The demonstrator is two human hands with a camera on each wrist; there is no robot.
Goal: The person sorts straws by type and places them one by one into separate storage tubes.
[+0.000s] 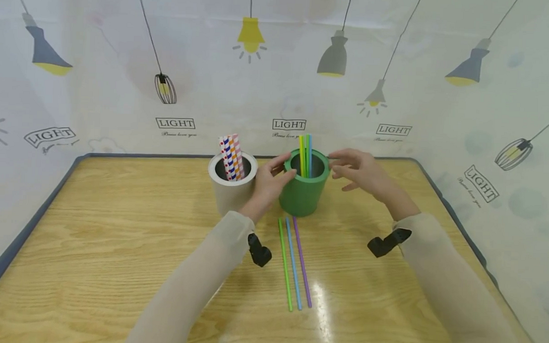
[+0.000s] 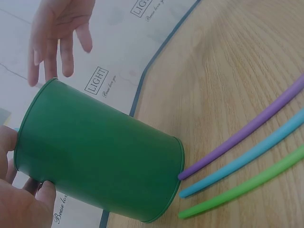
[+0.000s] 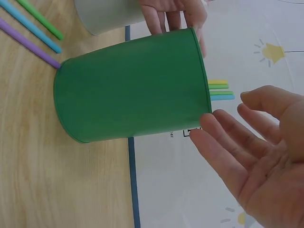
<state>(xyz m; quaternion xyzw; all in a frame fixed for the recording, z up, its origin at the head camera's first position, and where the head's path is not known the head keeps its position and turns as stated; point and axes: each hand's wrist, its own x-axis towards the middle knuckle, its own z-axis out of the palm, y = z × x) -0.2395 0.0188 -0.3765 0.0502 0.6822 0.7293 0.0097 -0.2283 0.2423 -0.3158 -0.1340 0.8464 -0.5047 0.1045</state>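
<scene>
Green bucket [image 1: 302, 196], upright, stands just beyond three loose straws [image 1: 293, 263] that point at its base. Left hand [image 1: 270, 184], the closer, lies against its left rim, though whether it grips is unclear; right hand [image 1: 362, 170], fingers loosely spread, holding nothing, is by the right rim. Lamp-printed backdrop [image 1: 222, 96] beyond.

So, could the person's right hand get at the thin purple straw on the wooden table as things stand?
Probably yes: the right hand grips nothing, and the purple straw lies uncovered, the green cylindrical container standing at its far end.
</scene>
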